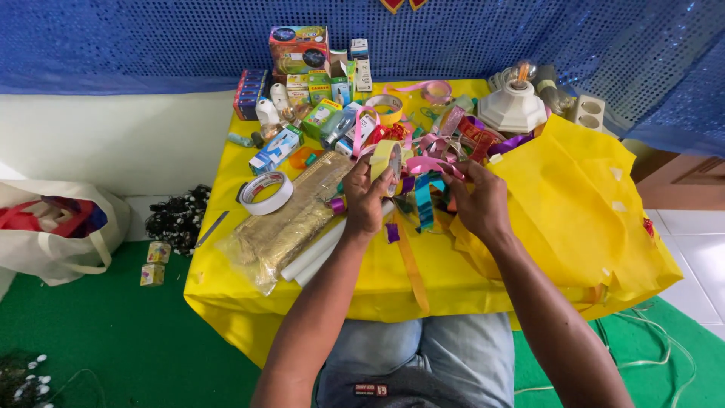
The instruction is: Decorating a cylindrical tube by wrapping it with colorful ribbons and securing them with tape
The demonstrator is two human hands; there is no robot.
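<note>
Tape roll (pixel 387 159) upright in left hand (pixel 365 200) grip, right hand (pixel 477 200) beside

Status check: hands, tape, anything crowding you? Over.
Left hand gripping yellow tape roll, upright. Right hand pinching pink ribbon beside it. Ribbon pile crowds both hands; white tape roll lies apart, left.

Probably a home craft corner: ribbon-strewn yellow table (pixel 226 287), blue sequin backdrop (pixel 151 38), tiled floor (pixel 698 234).
</note>
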